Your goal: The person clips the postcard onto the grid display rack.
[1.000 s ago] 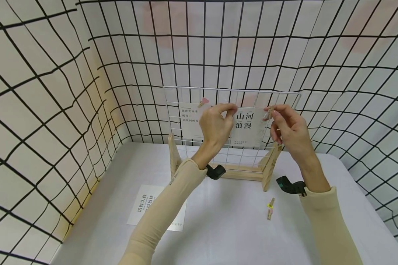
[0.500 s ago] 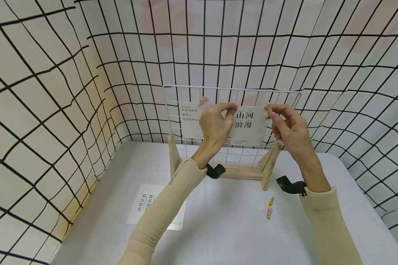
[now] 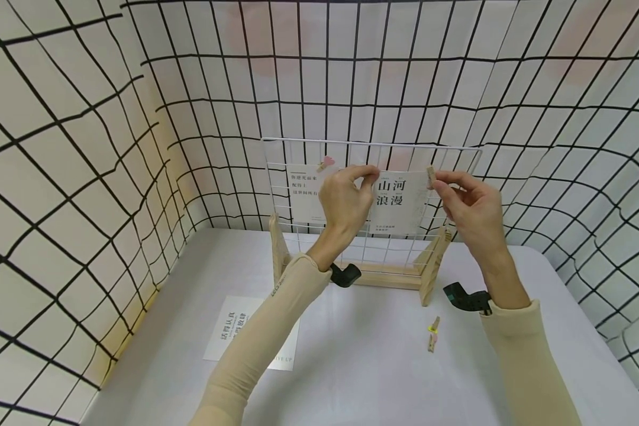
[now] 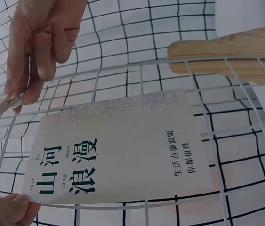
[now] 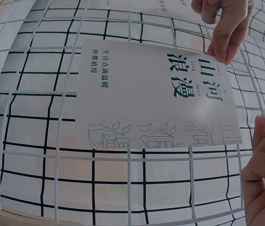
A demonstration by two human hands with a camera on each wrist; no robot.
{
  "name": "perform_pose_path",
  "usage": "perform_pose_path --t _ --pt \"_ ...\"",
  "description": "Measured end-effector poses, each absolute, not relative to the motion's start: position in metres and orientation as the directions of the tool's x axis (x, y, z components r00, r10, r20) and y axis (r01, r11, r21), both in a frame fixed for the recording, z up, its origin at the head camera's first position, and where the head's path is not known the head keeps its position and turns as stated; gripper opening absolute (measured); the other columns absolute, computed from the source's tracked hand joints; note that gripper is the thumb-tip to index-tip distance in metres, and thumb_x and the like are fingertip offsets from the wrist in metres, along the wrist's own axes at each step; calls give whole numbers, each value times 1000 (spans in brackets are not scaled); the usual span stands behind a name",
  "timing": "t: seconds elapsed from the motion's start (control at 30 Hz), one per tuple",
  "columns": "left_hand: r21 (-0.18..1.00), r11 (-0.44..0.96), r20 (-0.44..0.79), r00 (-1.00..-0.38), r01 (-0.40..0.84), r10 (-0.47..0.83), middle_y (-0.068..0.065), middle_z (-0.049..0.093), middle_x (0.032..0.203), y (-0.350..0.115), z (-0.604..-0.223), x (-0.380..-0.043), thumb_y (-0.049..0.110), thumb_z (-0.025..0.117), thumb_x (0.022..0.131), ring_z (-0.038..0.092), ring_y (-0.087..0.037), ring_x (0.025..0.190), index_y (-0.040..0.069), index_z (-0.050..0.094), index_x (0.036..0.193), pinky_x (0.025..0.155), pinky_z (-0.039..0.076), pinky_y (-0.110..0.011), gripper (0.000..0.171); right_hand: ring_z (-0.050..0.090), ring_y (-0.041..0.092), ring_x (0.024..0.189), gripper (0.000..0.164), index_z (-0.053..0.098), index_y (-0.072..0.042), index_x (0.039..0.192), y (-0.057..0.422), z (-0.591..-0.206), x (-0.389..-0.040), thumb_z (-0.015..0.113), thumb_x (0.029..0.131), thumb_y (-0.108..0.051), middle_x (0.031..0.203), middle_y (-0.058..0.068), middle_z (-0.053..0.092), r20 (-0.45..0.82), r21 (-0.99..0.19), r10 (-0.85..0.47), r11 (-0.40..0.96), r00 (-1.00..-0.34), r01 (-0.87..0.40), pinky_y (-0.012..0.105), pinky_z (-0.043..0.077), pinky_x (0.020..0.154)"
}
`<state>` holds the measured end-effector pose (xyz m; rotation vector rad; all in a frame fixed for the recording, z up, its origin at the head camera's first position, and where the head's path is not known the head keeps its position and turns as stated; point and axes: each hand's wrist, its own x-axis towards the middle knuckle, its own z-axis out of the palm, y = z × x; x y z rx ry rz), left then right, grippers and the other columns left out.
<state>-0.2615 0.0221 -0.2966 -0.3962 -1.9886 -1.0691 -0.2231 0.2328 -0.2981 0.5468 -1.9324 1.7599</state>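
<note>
one card point(image 3: 398, 204), seemingly light, creasable and best held by its edges, is pinched by the left hand point(image 3: 346, 198); the right hand point(image 3: 474, 216) pinches a peg point(image 3: 431, 177).

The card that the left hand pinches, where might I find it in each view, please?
Head: card right of centre, between left hand and right hand.
Left wrist: card slightly left of and below centre.
Right wrist: card slightly above centre.
Shared landmark: white wire rack behind it.
</note>
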Motion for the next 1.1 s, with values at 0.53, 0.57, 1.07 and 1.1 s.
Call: perform_pose_path --t 0.53,0.57,1.07,1.1 --pt "504 626 806 -584 594 -95 0 82 94 24 -296 -261 8 76 91 78 -15 83 12 84 92 55 51 -20 9 44 7 53 23 71 -3 119 237 -293 -226 71 98 -13 100 -11 69 538 -774 -36 376 -842 -510 23 34 47" --pt "505 626 806 -584 594 -96 0 82 94 24 -296 -261 9 76 92 78 -15 83 12 84 92 55 51 -20 9 44 7 53 24 72 -2 118 237 -292 -227 73 97 -13 100 -12 68 543 -768 -28 389 -839 -510 23 34 48" --pt "513 627 798 -595 586 -97 0 82 95 22 -297 -262 9 76 91 78 -14 87 13 84 93 61 54 -21 9 54 4 64 23 74 -4 115 237 -289 -231 72 98 -20 93 -20 73 555 -744 16 456 -831 -488 19 35 49" --pt "511 631 798 -595 584 -96 0 82 95 22 -297 -262 9 76 91 78 -14 86 13 84 93 59 53 -20 9 55 3 66 23 74 -4 114 237 -288 -232 73 98 -20 94 -20 72 560 -739 19 463 -828 -489 18 34 49"
